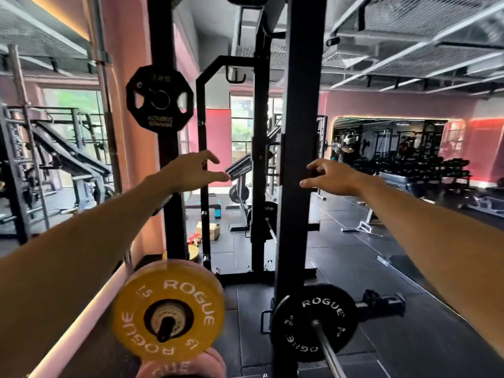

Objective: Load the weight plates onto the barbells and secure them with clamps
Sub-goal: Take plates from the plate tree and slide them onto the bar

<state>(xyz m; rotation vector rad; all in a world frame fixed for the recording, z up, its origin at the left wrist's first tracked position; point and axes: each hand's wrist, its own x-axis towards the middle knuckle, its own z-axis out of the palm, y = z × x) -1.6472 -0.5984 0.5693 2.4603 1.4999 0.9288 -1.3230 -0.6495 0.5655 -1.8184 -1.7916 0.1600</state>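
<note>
Steel rack (round yellow plate)

— What's that yellow round rubber plate below the left fingers like?
— Matt, white lettering. The black rubber plate under the right fingers too, on a shiny steel bar.
— The black metal upright?
— Painted, dull.

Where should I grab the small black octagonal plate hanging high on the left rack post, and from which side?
Probably take the octagonal plate by the two grip slots either side of its centre hole, one hand each. It hangs flat-on towards you on a peg on the left rack post, so come straight from the front and slide it off. Both the left hand and right hand are open, holding nothing.
</note>
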